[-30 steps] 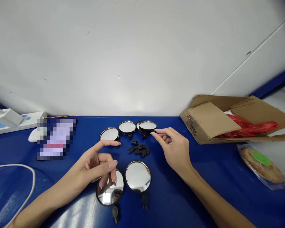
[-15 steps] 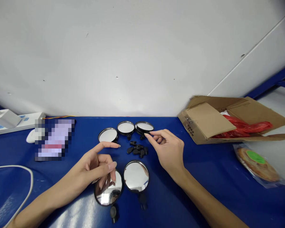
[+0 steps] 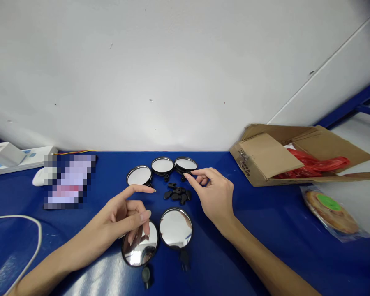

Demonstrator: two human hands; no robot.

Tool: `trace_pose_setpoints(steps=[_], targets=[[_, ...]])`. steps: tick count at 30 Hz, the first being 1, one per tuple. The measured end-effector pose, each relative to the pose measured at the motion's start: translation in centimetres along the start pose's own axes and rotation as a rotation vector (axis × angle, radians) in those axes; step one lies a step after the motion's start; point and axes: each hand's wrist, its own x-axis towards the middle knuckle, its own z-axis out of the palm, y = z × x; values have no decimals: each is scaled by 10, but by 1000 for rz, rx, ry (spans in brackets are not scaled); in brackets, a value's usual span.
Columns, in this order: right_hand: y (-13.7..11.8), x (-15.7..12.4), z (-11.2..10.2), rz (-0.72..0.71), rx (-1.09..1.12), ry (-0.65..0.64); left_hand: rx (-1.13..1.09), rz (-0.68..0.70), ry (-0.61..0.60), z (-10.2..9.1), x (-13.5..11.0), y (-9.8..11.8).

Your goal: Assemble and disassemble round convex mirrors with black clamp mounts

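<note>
Five round mirrors in black frames lie on a blue table. My left hand hovers over the near left mirror, index finger and thumb stretched out, lower fingers at its rim, holding nothing. Beside it lies the near right mirror. My right hand is loosely curled, its fingertips by the stem of the far right mirror, with nothing between them. Two more mirrors sit to the left. A pile of small black parts lies between my hands.
An open cardboard box with a red plastic bag stands at the right. In front of it lies a wrapped round item. A white power strip, a blurred object and a white cable are at the left. A white wall rises behind.
The far right mirror, tilted and pinched by my right hand before, now lies flat. My right fingertips have slid left and down off its rim. My left hand has stayed put.
</note>
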Motion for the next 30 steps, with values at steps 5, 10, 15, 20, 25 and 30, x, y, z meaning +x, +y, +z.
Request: trace_pose_setpoints(steps=[5, 10, 15, 20, 25, 30], targets=[[0, 0, 0, -1, -13, -1, 13, 12, -2, -2, 1, -4], [-1, 1, 0, -2, -25, -3, 36, 12, 9, -3, 2, -7], [-7, 0, -5, -8, -22, -2, 18, 53, 24, -3, 4, -6], [-20, -3, -15, -59, 29, -55, -15, 65, 39, -1, 3, -1], [-33, -9, -29, -318, 185, -288, -18, 70, 31, -2, 2, -1], [-43, -20, -42, -393, 181, -540, -1, 79, 28, -4, 3, -2]])
